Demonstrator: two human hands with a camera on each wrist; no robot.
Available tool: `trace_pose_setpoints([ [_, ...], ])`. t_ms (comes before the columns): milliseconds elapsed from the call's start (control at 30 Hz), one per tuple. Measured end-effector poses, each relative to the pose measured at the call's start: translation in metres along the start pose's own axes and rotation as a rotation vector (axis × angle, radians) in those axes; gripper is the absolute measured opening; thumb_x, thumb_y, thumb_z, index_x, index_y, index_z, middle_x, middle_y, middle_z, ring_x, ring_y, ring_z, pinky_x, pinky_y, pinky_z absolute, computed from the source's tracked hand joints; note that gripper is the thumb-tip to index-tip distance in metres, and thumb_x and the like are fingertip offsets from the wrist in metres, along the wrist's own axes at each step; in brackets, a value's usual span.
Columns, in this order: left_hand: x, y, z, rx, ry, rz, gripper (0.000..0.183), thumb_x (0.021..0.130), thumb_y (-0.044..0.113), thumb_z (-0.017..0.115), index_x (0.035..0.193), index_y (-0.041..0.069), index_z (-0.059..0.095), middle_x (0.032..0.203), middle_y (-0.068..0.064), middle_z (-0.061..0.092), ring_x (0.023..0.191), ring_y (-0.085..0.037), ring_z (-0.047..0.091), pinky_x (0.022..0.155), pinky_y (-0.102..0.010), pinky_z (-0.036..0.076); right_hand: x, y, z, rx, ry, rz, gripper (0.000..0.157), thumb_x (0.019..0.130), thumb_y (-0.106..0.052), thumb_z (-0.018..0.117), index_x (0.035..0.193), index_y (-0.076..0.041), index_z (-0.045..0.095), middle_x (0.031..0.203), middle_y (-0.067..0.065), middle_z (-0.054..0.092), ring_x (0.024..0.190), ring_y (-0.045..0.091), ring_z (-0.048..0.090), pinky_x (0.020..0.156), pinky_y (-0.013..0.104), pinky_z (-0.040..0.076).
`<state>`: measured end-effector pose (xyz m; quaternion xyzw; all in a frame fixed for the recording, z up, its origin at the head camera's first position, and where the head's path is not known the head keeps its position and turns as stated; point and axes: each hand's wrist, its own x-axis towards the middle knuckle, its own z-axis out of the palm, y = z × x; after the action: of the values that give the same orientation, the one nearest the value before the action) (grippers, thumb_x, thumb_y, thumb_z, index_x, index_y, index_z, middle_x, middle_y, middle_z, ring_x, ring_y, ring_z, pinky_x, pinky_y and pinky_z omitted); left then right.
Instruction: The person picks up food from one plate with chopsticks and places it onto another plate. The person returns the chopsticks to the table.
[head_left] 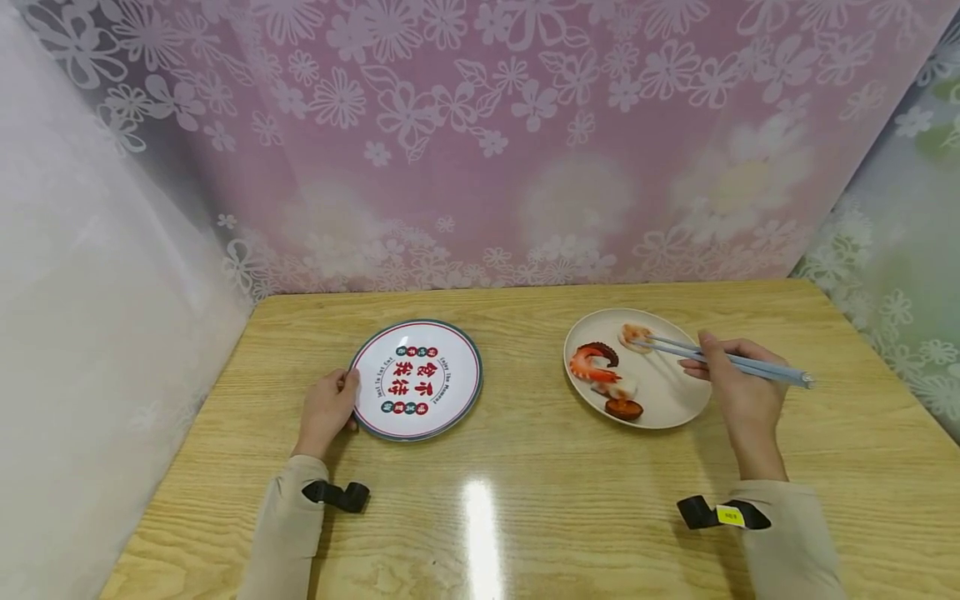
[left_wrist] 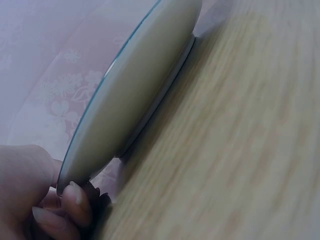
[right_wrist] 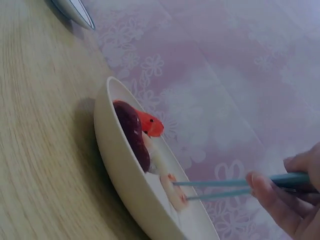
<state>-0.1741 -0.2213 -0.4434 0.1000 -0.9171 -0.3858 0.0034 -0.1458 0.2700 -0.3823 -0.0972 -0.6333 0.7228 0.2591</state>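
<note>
My left hand point(head_left: 330, 407) grips the near-left rim of a white plate point(head_left: 459, 379) with a dark green edge and red printed characters, thumb above and fingers underneath. In my right hand point(head_left: 744, 400) I hold a pair of light blue chopsticks point(head_left: 757, 367). Their tips are at a pale orange-and-white shrimp-like piece point(head_left: 636, 335) near the far rim of a cream plate point(head_left: 678, 404). In the right wrist view the two tips point(right_wrist: 186, 198) touch this piece. A red-orange curved food piece point(head_left: 588, 365) and a brown oval piece point(head_left: 624, 409) lie at that plate's left side.
Both plates stand on a wood-grain table point(head_left: 555, 500), apart from each other. A pink flowered curtain point(head_left: 525, 192) hangs behind the table's far edge, with pale cloth point(head_left: 97, 333) at the left. A black wrist strap with a camera point(head_left: 337, 495) is on each sleeve.
</note>
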Motion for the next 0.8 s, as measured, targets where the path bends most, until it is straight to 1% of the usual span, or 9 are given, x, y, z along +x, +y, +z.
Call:
trace_pose_setpoints([
  [100, -0.001, 0.000, 0.000, -0.004, 0.003, 0.004, 0.033, 0.102, 0.027, 0.041, 0.098, 0.000, 0.059, 0.059, -0.007, 0.054, 0.039, -0.015, 0.053, 0.046, -0.028, 0.044, 0.002, -0.003, -0.008, -0.015, -0.129, -0.016, 0.008, 0.087, 0.000, 0.067, 0.082, 0.006, 0.070, 0.075, 0.005, 0.073, 0.056, 0.015, 0.069, 0.052, 0.024, 0.053],
  [200, -0.001, 0.001, 0.000, -0.007, 0.000, 0.002, 0.033, 0.102, 0.027, 0.041, 0.097, 0.000, 0.058, 0.060, -0.007, 0.055, 0.039, -0.016, 0.053, 0.046, -0.028, 0.043, 0.006, -0.011, -0.020, -0.052, -0.207, 0.025, 0.010, 0.089, -0.004, 0.067, 0.082, 0.002, 0.071, 0.077, 0.001, 0.073, 0.059, 0.014, 0.070, 0.055, 0.023, 0.053],
  [300, -0.001, 0.001, 0.000, -0.006, -0.001, -0.002, 0.033, 0.103, 0.028, 0.040, 0.098, 0.000, 0.058, 0.060, -0.007, 0.055, 0.039, -0.015, 0.053, 0.046, -0.028, 0.044, 0.009, -0.021, -0.029, -0.090, -0.245, 0.093, 0.013, 0.090, -0.008, 0.068, 0.078, -0.004, 0.072, 0.074, 0.000, 0.072, 0.058, 0.014, 0.070, 0.055, 0.023, 0.053],
  [400, 0.000, 0.001, 0.000, -0.006, 0.001, -0.005, 0.034, 0.103, 0.028, 0.040, 0.101, 0.000, 0.059, 0.063, -0.008, 0.056, 0.039, -0.015, 0.053, 0.046, -0.028, 0.044, 0.009, -0.031, -0.034, -0.125, -0.291, 0.134, 0.011, 0.089, -0.007, 0.069, 0.078, -0.006, 0.072, 0.073, 0.001, 0.071, 0.057, 0.014, 0.069, 0.055, 0.024, 0.053],
  [500, 0.000, 0.001, -0.001, -0.008, -0.002, -0.009, 0.034, 0.103, 0.028, 0.040, 0.102, -0.001, 0.058, 0.067, -0.009, 0.058, 0.040, -0.014, 0.053, 0.046, -0.027, 0.044, 0.008, -0.040, -0.034, -0.187, -0.275, 0.162, 0.012, 0.088, -0.008, 0.070, 0.076, -0.007, 0.072, 0.068, 0.002, 0.070, 0.054, 0.014, 0.068, 0.052, 0.024, 0.053],
  [600, 0.000, 0.001, -0.001, -0.009, -0.001, -0.011, 0.034, 0.103, 0.028, 0.040, 0.101, -0.001, 0.058, 0.068, -0.009, 0.057, 0.040, -0.014, 0.053, 0.046, -0.027, 0.044, 0.006, -0.045, -0.030, -0.199, -0.214, 0.211, 0.014, 0.086, -0.012, 0.073, 0.073, -0.008, 0.071, 0.064, 0.002, 0.069, 0.052, 0.014, 0.067, 0.050, 0.025, 0.053],
  [700, 0.000, 0.001, -0.001, -0.010, -0.001, -0.008, 0.034, 0.103, 0.028, 0.041, 0.100, -0.001, 0.058, 0.065, -0.008, 0.056, 0.040, -0.014, 0.053, 0.047, -0.027, 0.043, 0.005, -0.046, -0.029, -0.164, -0.146, 0.245, 0.015, 0.084, -0.013, 0.075, 0.070, -0.008, 0.071, 0.062, 0.002, 0.069, 0.051, 0.014, 0.067, 0.050, 0.025, 0.053],
  [800, 0.000, 0.001, -0.001, -0.009, -0.002, -0.008, 0.034, 0.103, 0.028, 0.041, 0.100, -0.001, 0.058, 0.063, -0.007, 0.055, 0.040, -0.014, 0.053, 0.046, -0.027, 0.043, 0.005, -0.041, -0.030, -0.115, -0.116, 0.223, 0.014, 0.082, -0.009, 0.076, 0.070, -0.005, 0.071, 0.062, 0.004, 0.069, 0.051, 0.015, 0.067, 0.049, 0.025, 0.052],
])
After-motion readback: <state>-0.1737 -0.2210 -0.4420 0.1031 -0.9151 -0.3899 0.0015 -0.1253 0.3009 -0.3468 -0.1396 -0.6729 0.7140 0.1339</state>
